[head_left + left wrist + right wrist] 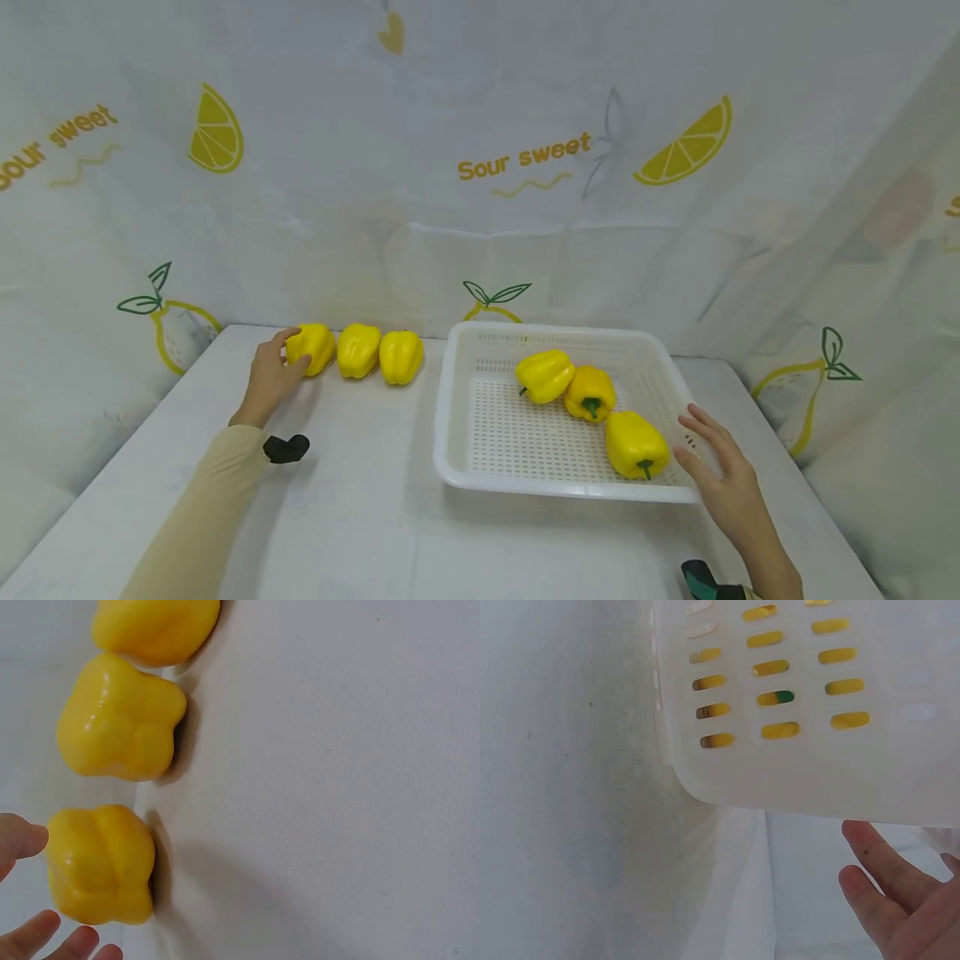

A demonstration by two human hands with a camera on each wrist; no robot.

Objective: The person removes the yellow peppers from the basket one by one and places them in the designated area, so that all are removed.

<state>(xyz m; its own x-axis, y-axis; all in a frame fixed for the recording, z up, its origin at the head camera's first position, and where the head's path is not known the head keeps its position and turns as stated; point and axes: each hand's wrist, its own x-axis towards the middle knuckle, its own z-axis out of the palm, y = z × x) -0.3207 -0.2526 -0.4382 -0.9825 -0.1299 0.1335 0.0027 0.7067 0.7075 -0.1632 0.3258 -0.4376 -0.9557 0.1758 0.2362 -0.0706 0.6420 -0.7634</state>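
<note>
My left hand (pixel 275 373) is at the leftmost yellow bell pepper (pixel 312 349) of a row of three. In the left wrist view, its thumb (pixel 28 837) is beside that pepper (pixel 103 864) and the other fingers are spread just below it; firm contact cannot be made out. Two more bell peppers, a middle one (pixel 358 351) and a right one (pixel 401 357), lie alongside. My right hand (pixel 723 467) is at the right side of a white plastic basket (pixel 487 490), fingers extended. Inside the basket lie three yellow bell peppers with green stems, one of them (pixel 636 446) nearest that hand.
Everything rests on a white-covered table (pixel 360 500). A pale curtain (pixel 337 250) printed with lemons and lettering hangs behind the table and along its sides. The basket stands right of the pepper row, its slotted wall (pixel 802 772) close up in the right wrist view.
</note>
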